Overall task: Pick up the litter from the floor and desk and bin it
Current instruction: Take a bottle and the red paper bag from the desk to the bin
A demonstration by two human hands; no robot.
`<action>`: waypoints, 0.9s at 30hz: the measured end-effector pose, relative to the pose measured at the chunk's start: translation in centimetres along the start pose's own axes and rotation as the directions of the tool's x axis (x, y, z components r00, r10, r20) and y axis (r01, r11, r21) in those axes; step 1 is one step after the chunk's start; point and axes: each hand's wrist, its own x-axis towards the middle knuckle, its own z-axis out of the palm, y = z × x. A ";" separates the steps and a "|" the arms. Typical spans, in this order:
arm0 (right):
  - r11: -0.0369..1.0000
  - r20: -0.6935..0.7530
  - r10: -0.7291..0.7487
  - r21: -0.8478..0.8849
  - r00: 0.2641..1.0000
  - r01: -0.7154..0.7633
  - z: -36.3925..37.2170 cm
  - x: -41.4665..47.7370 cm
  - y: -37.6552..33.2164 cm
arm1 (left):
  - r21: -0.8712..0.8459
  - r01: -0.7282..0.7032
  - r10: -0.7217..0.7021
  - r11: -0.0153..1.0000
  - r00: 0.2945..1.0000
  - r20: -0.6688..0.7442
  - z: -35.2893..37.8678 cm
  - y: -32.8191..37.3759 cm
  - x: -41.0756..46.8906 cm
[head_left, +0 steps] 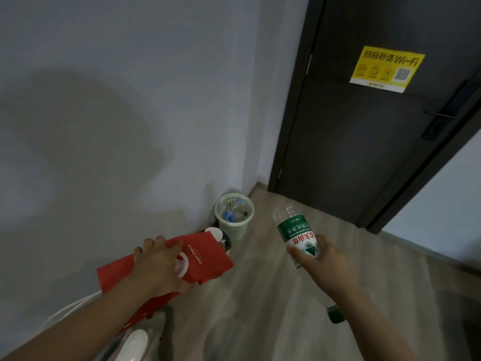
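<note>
Ahead — open floor (260,295) before bin (235,230)

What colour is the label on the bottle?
The label is green with red characters; head view.

Your left hand (158,267) and your right hand (321,259) are bare, and so are both wrists; your left forearm (86,324) is uncovered all the way to the lower left corner of the view; your right forearm (364,316) is likewise uncovered down to the bottom edge; the footage is too soft to show finer detail on your fingers.
</note>
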 end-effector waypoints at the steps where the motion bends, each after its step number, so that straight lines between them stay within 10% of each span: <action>1: 1.000 0.017 0.006 0.006 1.000 -0.006 0.1 1.2 0.0 | -0.005 0.007 -0.007 1.000 1.000 0.010 0.0 0.2 1.1; 27: 0.978 0.271 0.187 -0.143 0.944 -0.153 14.7 36.4 -3.0 | -0.093 0.101 -0.070 0.991 0.954 0.290 2.6 -2.9 35.9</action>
